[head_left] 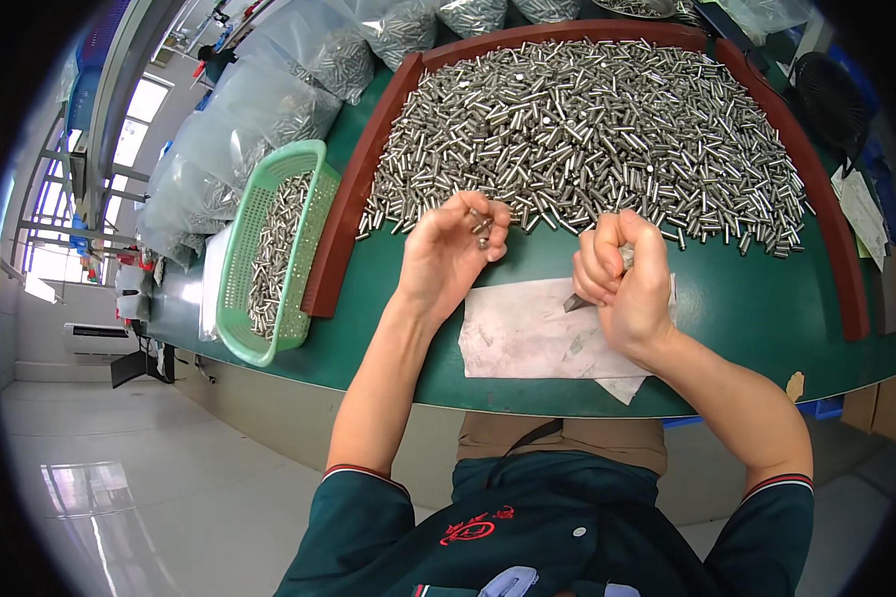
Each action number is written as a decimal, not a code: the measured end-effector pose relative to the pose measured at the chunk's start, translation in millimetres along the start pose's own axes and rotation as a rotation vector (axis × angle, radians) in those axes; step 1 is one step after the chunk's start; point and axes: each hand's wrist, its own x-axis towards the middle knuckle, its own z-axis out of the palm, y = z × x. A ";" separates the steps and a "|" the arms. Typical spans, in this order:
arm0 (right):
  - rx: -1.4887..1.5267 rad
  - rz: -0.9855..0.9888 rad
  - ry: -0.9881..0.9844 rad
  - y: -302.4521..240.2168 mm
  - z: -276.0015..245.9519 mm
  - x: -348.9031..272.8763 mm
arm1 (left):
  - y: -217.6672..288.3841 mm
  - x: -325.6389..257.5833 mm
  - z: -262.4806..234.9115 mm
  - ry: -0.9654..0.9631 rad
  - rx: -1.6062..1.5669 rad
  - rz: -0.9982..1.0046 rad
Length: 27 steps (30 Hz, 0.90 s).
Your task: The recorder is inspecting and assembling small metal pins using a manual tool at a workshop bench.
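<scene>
My left hand (452, 242) is turned palm up at the near edge of a large pile of short metal pins (587, 129). Its fingers curl over a few metal pins (482, 229). To the right, my right hand (622, 279) is closed in a fist above a stained whitish cloth (528, 333). A dark, flat tip (574, 302) sticks out of the fist toward the left, and something pale shows between the fingers. The rest of that held thing is hidden, so I cannot tell its kind.
A reddish-brown frame (343, 234) borders the pile on the green table (428, 383). Left of it stands a light green basket (231, 289) of pins. Clear bags (259, 109) of metal parts line the back left. A black fan (828, 98) stands at the right.
</scene>
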 end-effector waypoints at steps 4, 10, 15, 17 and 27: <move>0.009 0.003 0.006 -0.3 0.1 0.1 | -1.4 2.7 -0.7 0.270 0.511 0.138; 0.015 0.004 0.009 -0.7 0.8 0.1 | -16.6 5.5 7.9 0.221 1.614 0.537; 0.007 0.003 0.011 0.4 0.6 0.6 | -17.1 10.2 4.1 0.136 1.740 0.573; 0.003 -0.001 0.011 -0.2 0.5 0.7 | -17.0 9.6 5.4 0.110 1.789 0.597; 0.004 0.011 0.014 -1.7 -0.6 -0.5 | -4.4 -4.1 5.3 0.071 0.219 -0.047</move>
